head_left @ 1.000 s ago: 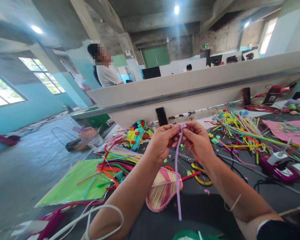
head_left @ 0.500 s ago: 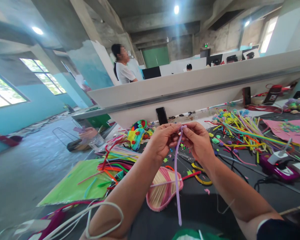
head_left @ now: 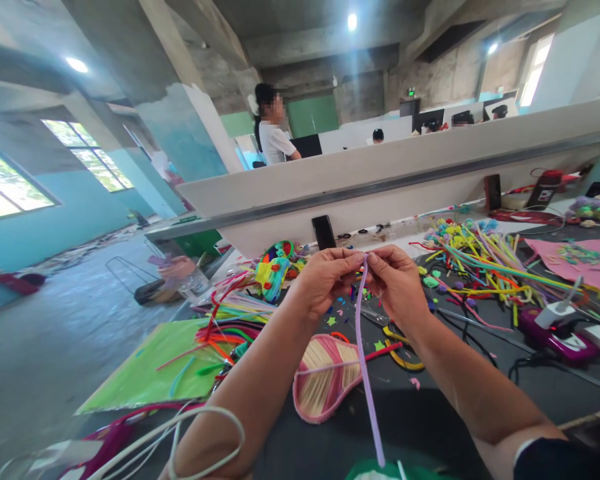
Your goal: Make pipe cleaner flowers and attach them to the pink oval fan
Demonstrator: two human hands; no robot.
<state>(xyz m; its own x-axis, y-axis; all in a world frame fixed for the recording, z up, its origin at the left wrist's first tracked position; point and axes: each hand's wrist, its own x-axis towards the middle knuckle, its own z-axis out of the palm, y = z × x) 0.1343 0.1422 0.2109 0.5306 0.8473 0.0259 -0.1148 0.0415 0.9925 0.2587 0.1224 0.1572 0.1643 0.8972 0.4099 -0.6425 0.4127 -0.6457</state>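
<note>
My left hand (head_left: pixel 329 280) and my right hand (head_left: pixel 394 280) meet at the middle of the view, both pinching the upper end of a purple pipe cleaner (head_left: pixel 364 360). Its long tail hangs down towards the table's near edge; the top end is mostly covered by my fingertips. Below my hands, a pink-edged sole-shaped piece (head_left: pixel 320 387) with pale and pink stripes lies on the dark table (head_left: pixel 410 420). A red pipe cleaner (head_left: pixel 385 351) sticks out at its right side.
A green sheet (head_left: pixel 140 367) and bundled pipe cleaners lie left. More pipe cleaners (head_left: pixel 495 260), a pink sheet (head_left: pixel 575 263) and a purple power strip (head_left: pixel 555 337) are at right. A phone (head_left: pixel 323 232) leans on the divider. A person (head_left: pixel 275 137) stands beyond it.
The purple pipe cleaner's lower end has swung right and nearer. Its top end is now more hidden between my fingertips. The person beyond the divider has moved right.
</note>
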